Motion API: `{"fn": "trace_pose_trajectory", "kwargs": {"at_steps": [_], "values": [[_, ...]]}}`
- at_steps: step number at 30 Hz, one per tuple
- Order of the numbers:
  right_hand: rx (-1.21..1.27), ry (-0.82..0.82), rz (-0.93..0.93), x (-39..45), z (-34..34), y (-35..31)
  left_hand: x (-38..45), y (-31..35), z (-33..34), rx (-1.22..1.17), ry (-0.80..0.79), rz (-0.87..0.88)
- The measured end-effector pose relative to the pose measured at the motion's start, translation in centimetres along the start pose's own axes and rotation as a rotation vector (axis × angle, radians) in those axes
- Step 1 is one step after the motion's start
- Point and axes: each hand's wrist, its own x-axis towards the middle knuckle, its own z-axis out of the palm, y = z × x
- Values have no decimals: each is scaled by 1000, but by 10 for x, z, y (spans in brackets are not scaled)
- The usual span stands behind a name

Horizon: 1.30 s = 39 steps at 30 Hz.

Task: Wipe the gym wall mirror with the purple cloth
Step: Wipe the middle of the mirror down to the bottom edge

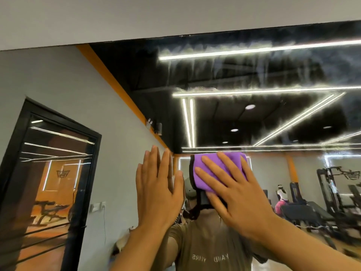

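Note:
The gym wall mirror [254,118] fills most of the view, with cloudy streaks across its upper part. A folded purple cloth [213,167] with a black edge lies flat against the glass near the middle. My right hand [234,194] presses on the cloth with spread, straight fingers. To its left, my left hand [156,184] rests flat on the mirror with straight fingers and holds nothing.
A grey wall [136,16] runs above the mirror's top edge. The glass reflects a black-framed doorway [48,182] at left, gym machines [336,192] at right, ceiling light strips, another person in the distance and my own upper body.

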Motion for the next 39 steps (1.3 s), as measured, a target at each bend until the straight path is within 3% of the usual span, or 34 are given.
{"fn": "trace_pose_trajectory", "kwargs": {"at_steps": [4,10,14,24,28,35,39], "values": [[-7,-63,-23,29,-5,27,-2,11,4,26,-34,67],[-23,-97,285,111,-29,81,-1,17,14,58,-1,54],[-5,-38,347,99,-25,66,-2,17,19,78,19,65],[-27,-21,172,-32,-17,17,-9,29,23,-11,14,173],[-35,-58,135,-15,-20,46,-12,31,29,23,15,191],[-43,-65,354,79,-38,129,-14,46,33,109,19,110],[-30,-4,313,52,-33,121,-17,58,40,183,0,59]]}}
